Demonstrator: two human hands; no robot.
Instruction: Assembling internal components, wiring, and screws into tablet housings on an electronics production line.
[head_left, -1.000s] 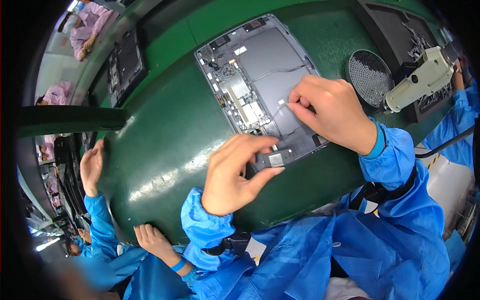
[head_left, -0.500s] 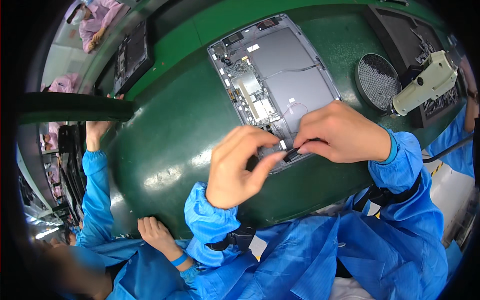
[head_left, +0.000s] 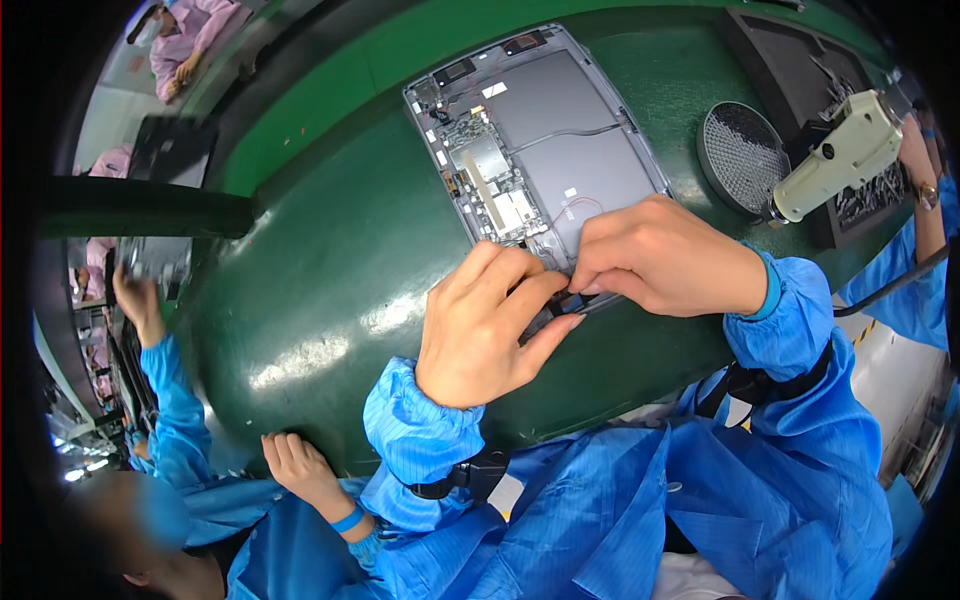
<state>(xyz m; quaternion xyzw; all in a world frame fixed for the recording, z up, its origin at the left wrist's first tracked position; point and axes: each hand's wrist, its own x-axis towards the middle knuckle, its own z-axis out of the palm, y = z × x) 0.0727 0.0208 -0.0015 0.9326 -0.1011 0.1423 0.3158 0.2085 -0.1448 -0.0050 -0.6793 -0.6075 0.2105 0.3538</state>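
An open grey device housing (head_left: 575, 130) lies on the green bench, its near end towards me. A green circuit board with silver shields (head_left: 490, 160) runs down its left side, and thin cables cross the bare panel. At the near edge, my left hand (head_left: 480, 325) is closed, its thumb and forefinger around a small black part (head_left: 571, 302). My right hand (head_left: 665, 258) pinches at the same part from the right, its fingertips pressed together. Fingers hide most of that part, so its exact kind is unclear.
Right of the housing stand a round gridded tray (head_left: 745, 160), a pale electric screwdriver (head_left: 840, 155) and a black tray (head_left: 755, 45) with small metal pieces. A co-worker's hand (head_left: 300, 468) rests at the bench's left edge. A dark bar (head_left: 150, 208) crosses the left side.
My hands have come closer together at the housing's near edge. At left, the co-worker's far hand has moved, and the dark housing there has shifted down and left, now blurred.
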